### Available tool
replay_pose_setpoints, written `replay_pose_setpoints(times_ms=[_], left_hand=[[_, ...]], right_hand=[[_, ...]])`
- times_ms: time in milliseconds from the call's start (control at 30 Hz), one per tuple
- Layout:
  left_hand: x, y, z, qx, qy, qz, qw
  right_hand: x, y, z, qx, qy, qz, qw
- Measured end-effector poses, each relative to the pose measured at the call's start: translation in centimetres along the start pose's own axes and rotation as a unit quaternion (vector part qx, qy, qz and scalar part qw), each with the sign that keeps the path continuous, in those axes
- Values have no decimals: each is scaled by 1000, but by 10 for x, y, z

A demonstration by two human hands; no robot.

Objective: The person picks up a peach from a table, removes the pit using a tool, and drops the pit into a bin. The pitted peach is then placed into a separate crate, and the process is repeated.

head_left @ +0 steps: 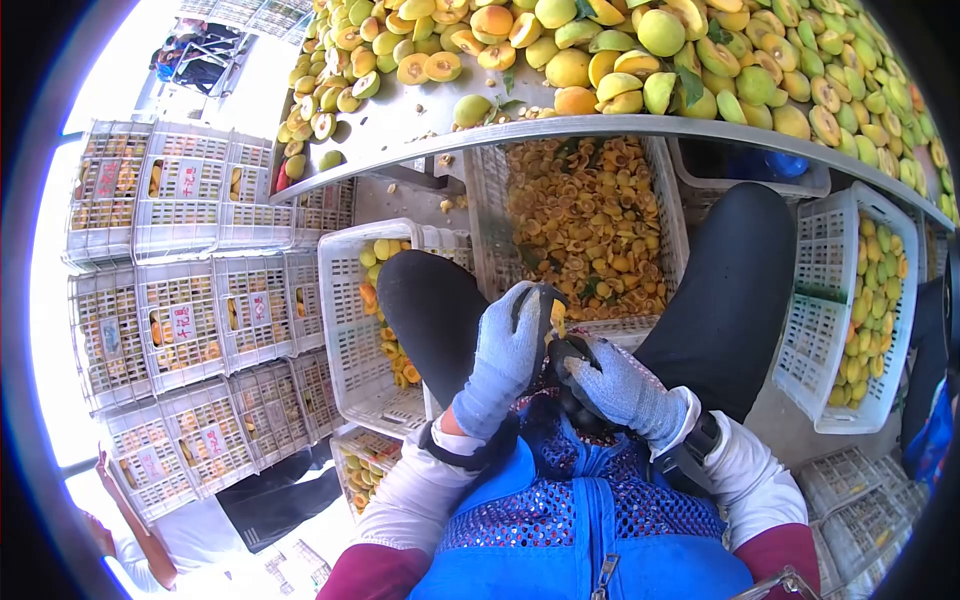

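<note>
My left hand (508, 345), in a grey-blue glove with dark fingertips, is closed in a pinch. A small yellow apricot piece (558, 314) shows at its fingertips. My right hand (622, 385), gloved the same way, is curled close beside it, its dark fingers bent inward. What those fingers hold, if anything, is hidden. Both hands are above my lap, between my knees. Just beyond them is a grey plastic crate (490, 215) filled with brownish-orange apricot scraps (590, 220) and some leaves.
A metal-edged table (420, 110) carries many whole and halved apricots (660, 35). Beside my left knee stands a white crate (350, 330) of apricot halves; another white crate (820, 330) of apricots is at right. Stacked crates (180, 270) rise at left, near a person's arm (135, 520).
</note>
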State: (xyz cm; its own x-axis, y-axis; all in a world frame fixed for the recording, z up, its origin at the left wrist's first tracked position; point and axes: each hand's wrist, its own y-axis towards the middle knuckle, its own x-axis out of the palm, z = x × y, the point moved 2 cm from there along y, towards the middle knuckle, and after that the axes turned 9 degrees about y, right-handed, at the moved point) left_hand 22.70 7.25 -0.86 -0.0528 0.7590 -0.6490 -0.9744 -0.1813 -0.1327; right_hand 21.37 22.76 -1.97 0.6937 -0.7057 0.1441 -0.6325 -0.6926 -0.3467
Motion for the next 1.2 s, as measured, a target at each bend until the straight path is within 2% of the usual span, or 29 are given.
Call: replay_pose_setpoints(times_ms=[67, 133, 267, 333, 433, 467, 500, 567, 667, 733, 833, 967, 1033, 1067, 1133, 1167, 1200], left_hand=[[3, 3, -3, -92, -74, -40, 992], [5, 0, 5, -77, -74, 12, 994], [12, 0, 11, 1, -58, 116, 992], [12, 1, 8, -14, -67, 89, 994], [11, 5, -4, -68, -57, 5, 996], [12, 4, -9, -92, -51, -31, 994], [14, 2, -11, -89, -54, -14, 994], [11, 2, 2, -42, -29, 15, 999], [14, 2, 3, 0, -66, 36, 997], [14, 7, 5, 28, -107, 21, 994], [13, 15, 11, 67, -137, -34, 988], [19, 28, 11, 84, -175, -99, 976], [26, 27, 9, 61, -209, -113, 969], [34, 25, 0, -30, -324, -94, 941], [50, 17, -16, -207, -528, -49, 822], [40, 11, -12, -164, -431, -6, 887], [29, 6, -8, -132, -320, 44, 937]], right_hand=[[3, 2, 15, 9, 50, 1, 999], [5, 2, 31, 19, 138, 10, 990], [5, 3, 22, 116, 307, -50, 943], [8, 1, 21, 128, 355, -52, 925], [3, 6, 45, 75, 145, -11, 987], [8, 8, 53, 52, 186, -5, 981], [13, 10, 59, 27, 225, 1, 974], [16, 9, 61, 53, 304, -20, 951], [8, -2, 17, 175, 423, -95, 884], [6, -3, 12, 209, 500, -140, 829], [10, -1, 25, 240, 694, -249, 632], [9, 2, 23, 202, 792, -331, 473], [8, 3, 25, 179, 798, -332, 470], [7, 3, 25, 168, 801, -333, 468], [-1, 7, 16, 82, 787, -343, 507], [-4, 10, 12, 40, 777, -351, 522], [-3, 14, 19, 73, 786, -350, 504]])
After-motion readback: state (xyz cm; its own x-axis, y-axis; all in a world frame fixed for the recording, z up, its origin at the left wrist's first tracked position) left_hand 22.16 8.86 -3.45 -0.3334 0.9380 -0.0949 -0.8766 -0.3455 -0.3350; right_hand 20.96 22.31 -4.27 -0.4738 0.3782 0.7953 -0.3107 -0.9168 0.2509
